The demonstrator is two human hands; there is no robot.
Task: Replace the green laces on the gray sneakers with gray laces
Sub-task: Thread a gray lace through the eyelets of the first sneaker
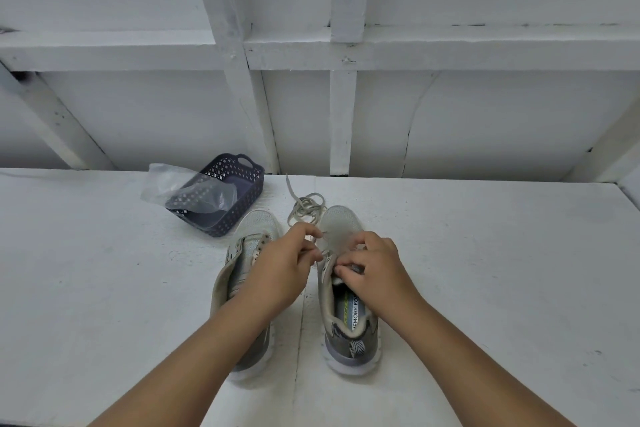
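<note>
Two gray sneakers are sitting side by side on the white table (485, 288), heels toward the person and toes pointing away; the right sneaker (349, 305) serves as the landmark here. Nearest the camera, both forearms are reaching in from the bottom edge. The left forearm is crossing over the left sneaker (242, 274), which is standing just to the left of the right sneaker with no lace showing in its eyelets.

Above the lacing area of the right sneaker, the right hand (374, 270) is curling its fingers down onto the tongue and upper eyelets, gripping there, though what exactly lies under the fingertips cannot be told. The left hand (284, 267) is hovering just left of the same eyelets, its thumb and forefinger pinching a strand of the gray lace (306, 206). The insole of the right sneaker is showing printed lettering behind the right hand.

Beyond the toe of the right sneaker, slightly to the left, the rest of the gray lace is lying in a loose tangle on the table, one end trailing farther away. Farther off to the left of that sneaker, a dark blue perforated basket (239, 184) is standing with a clear plastic bag (173, 184) draped over its near-left rim.
</note>
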